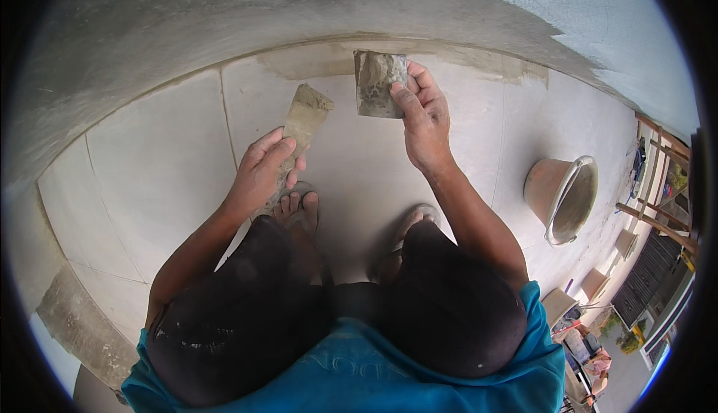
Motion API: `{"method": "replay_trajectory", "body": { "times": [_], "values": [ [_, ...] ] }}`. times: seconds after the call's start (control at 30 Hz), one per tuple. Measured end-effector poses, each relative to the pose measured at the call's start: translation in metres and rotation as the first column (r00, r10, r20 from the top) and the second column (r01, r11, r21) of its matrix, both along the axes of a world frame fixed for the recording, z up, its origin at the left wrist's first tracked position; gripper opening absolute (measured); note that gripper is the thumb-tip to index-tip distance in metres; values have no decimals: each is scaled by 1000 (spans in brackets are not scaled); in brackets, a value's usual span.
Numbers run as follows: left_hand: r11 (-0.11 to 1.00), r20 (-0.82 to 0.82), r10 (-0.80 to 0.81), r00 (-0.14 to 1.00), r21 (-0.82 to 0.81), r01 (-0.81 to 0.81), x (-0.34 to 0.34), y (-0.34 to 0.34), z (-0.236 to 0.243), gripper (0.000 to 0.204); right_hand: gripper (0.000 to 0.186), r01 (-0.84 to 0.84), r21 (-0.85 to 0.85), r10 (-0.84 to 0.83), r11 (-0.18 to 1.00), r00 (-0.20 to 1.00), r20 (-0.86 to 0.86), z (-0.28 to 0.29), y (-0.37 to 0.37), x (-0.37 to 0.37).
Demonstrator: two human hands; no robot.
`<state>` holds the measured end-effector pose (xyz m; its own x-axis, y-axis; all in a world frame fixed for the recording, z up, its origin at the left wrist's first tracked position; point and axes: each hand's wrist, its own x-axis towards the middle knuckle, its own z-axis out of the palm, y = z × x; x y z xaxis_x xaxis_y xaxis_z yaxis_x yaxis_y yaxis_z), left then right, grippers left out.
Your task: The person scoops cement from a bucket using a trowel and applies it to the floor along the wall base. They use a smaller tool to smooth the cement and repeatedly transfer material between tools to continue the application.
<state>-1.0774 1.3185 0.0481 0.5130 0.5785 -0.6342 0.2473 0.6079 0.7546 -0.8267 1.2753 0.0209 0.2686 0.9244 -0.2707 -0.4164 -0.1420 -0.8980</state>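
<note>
Your bent knees [232, 316] are close to you, in dark pants. Your left hand [263, 165] is wrapped around a long, flat scraper [305, 114], with grey mud on its tip. Your right hand [426, 114] pinches a square, muddy plate [372, 84], thumb on its face. The two tools don't touch. Below are your feet [295, 207] on the pale floor [351, 159]. A bucket [544, 185] sits to your right. Ahead is a grey-and-white wall [314, 2].

A wooden frame [656, 226] stands at far right; near it, a dark slatted panel [648, 278].
</note>
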Motion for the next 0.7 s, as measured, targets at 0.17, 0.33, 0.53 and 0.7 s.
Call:
{"method": "replay_trajectory", "body": {
  "times": [0.17, 0.33, 0.53, 0.7],
  "values": [
    [973, 81, -216, 973, 101, 208, 17, 1, 12, 29, 29, -58, 349, -121, 935, 876, 468, 23, -24, 5],
    [985, 132, -173, 976, 45, 168, 35, -8, 22, 27, 33, -309, 468, -180, 828, 643, 744, 36, -28, 13],
    [975, 82, -207, 975, 100, 199, 48, -15, 29, 26, 40, -509, 375, -231, 775, 323, 918, 46, -32, 55],
    [962, 139, -229, 963, 184, 202, 53, -16, 30, 26, 32, -417, 305, -139, 856, 381, 914, 43, -44, 67]
  ]
}}
